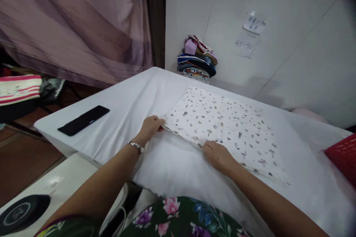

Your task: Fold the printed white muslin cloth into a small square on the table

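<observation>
A white cloth (219,126) printed with small palm trees and animals lies folded flat in front of me. My left hand (152,125) pinches its near left corner between thumb and fingers, and a silver bracelet circles that wrist. Along the near edge, around its middle, my right hand (217,155) has its fingers closed at the cloth's edge; the thumb is mostly hidden. The cloth's layers show along this near edge.
The table wears a white sheet (133,100). On its left lies a black phone (83,120); a stack of folded clothes (197,58) stands at the back by the wall. A red basket (343,157) is at the right edge. A round black device (23,213) sits lower left.
</observation>
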Demonstrator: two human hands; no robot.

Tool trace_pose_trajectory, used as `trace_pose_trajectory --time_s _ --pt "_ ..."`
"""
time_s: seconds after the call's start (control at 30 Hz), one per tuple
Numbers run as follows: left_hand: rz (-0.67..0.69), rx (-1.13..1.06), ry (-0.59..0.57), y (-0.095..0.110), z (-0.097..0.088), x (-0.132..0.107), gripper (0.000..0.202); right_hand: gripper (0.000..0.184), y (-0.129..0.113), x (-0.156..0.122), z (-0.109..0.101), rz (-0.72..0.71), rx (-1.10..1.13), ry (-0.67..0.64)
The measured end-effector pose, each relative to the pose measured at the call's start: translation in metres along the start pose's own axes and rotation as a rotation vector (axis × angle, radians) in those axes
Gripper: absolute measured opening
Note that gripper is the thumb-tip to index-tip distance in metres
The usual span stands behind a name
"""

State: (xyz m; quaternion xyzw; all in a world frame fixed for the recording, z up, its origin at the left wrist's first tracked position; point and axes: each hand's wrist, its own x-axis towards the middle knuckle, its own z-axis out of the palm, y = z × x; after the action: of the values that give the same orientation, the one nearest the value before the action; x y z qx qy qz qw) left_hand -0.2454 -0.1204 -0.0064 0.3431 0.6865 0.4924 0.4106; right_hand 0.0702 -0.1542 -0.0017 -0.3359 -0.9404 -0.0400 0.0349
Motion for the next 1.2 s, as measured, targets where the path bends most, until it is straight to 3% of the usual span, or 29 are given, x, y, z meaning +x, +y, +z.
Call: trace_pose_trajectory --time_s 0.13,0.27,0.43,0.67,0.9,1.1,1.2 --pt "0.007 0.044 0.028 -0.008 0.000 -0.001 0.021 0.044 0.000 0.001 0.015 0.007 0.013 0.061" --pt "0.044 0.104 0.061 -0.009 0.001 -0.004 0.021 0.036 0.000 0.005 0.020 0.003 -0.046 0.057" --pt "0.085 0.186 0.100 -0.005 0.002 -0.007 0.021 0.033 -0.001 0.008 0.011 0.007 -0.029 0.032" --pt "0.283 0.596 0.132 -0.001 0.000 -0.017 0.018 0.031 -0.004 0.012 0.012 0.017 -0.040 0.036" --pt "0.183 0.778 0.081 0.010 -0.006 -0.028 0.022 0.039 -0.018 0.026 0.026 0.029 -0.066 0.149" --pt "0.169 0.940 0.039 0.005 -0.006 -0.027 0.025 0.039 -0.013 0.038 0.016 0.086 0.163 0.048" --pt "0.348 0.987 0.073 -0.003 -0.006 -0.025 0.022 0.037 -0.003 0.040 0.004 0.145 0.439 0.011"
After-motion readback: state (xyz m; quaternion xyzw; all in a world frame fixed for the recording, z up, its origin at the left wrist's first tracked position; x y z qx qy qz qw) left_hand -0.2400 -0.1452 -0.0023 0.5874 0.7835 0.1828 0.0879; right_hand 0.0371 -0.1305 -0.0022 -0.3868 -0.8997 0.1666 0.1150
